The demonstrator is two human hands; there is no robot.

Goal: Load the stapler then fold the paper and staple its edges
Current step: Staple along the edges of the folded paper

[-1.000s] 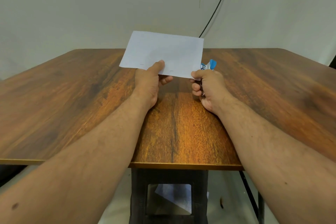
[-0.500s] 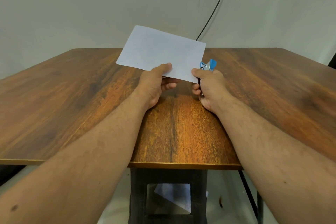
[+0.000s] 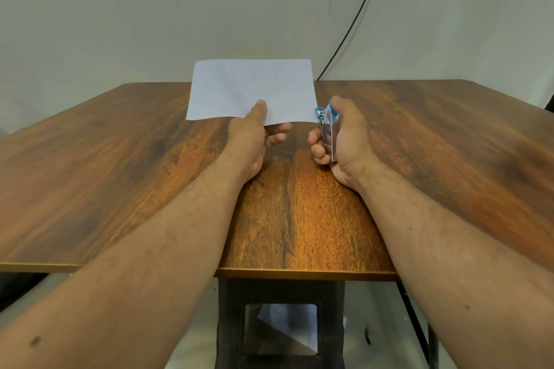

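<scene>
I have one view only, a wide-angle camera on the head, looking forward and down along both forearms. The counter (image 3: 120, 177) fills the middle of frame, its near edge close below, a pale wall (image 3: 150, 9) behind.

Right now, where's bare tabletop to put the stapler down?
Bare wood lies right of the right hand out to the table edge, and left of the left hand. The middle is crowded: both hands, folded paper and stapler.
</scene>
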